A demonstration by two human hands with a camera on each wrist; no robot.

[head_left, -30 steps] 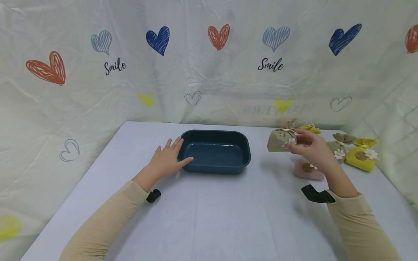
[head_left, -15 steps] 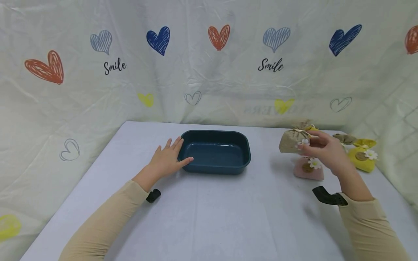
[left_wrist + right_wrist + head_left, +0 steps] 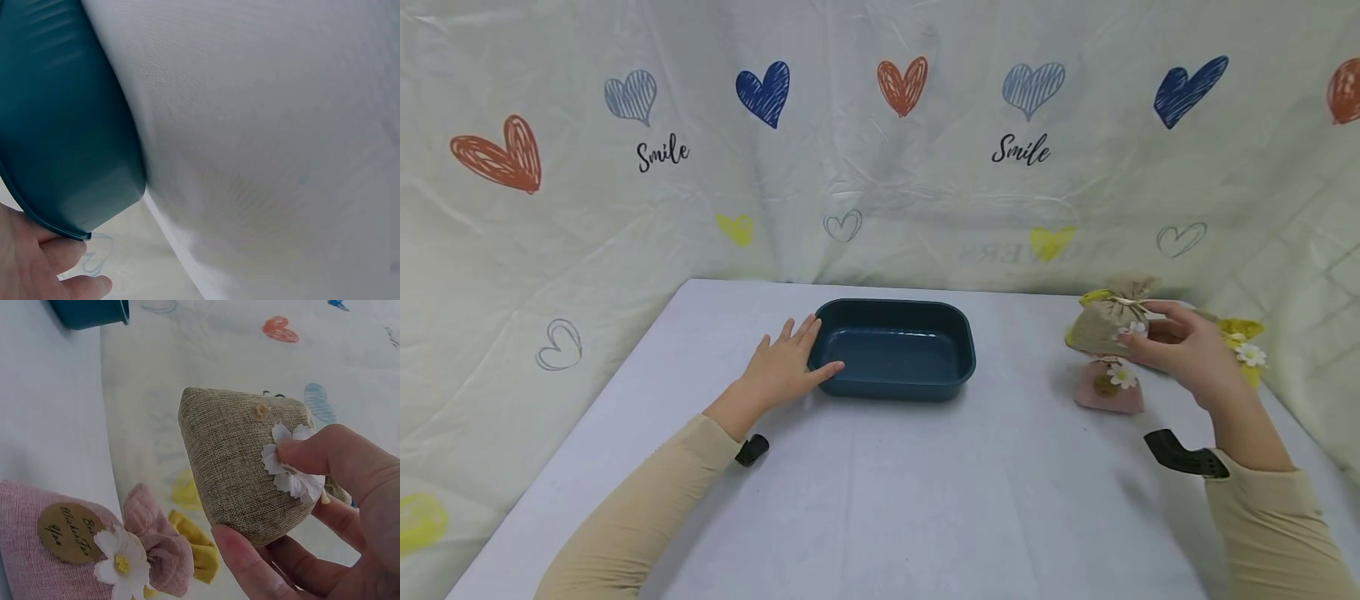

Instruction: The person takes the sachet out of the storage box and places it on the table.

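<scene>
My left hand rests on the left end of a dark teal baking dish, fingers spread and straight along its rim. The left wrist view shows fingertips at the lip of this dish. With thumb and fingers, my right hand pinches a beige burlap drawstring pouch. In the right wrist view the thumb presses the white cloth flower on the pouch's front. Just in front stands a pink pouch with a round tag and daisy. The held pouch partly covers a yellow pouch behind it.
Another yellow pouch with a white daisy stands at the far right, partly behind my right hand. A white cloth covers the table. Behind it hangs a pale curtain printed with hearts.
My right hand has moved right with the burlap pouch, which now overlaps the rear yellow pouch. The hand now hides most of the greyish pouch. My left hand and the dish stay in place.
</scene>
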